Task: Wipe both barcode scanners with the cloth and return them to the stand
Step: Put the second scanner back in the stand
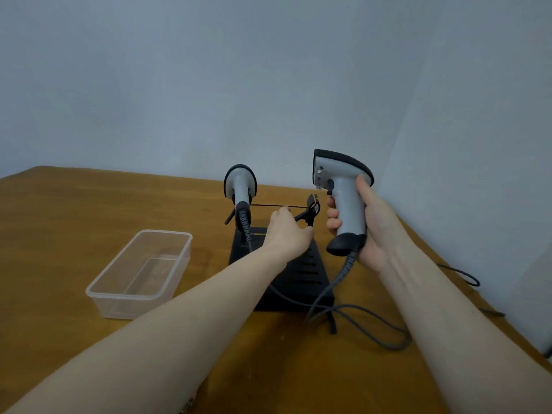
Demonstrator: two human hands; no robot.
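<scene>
My right hand (375, 225) grips the handle of a grey and black barcode scanner (343, 186), held upright above the table to the right of the stand. Its cable (376, 327) hangs from the handle and loops over the table. A second grey scanner (240, 182) sits in the left cradle of the black stand (307, 273). My left hand (283, 231) reaches over the stand's base, index finger on the thin crossbar and thumb under the arm of the right cradle (312, 204), which holds nothing. No cloth is in view.
A transparent plastic container (140, 273) with nothing in it sits left of the stand on the wooden table (89, 204). A wall runs close behind and to the right. Another dark cable (466, 276) lies along the table's right edge.
</scene>
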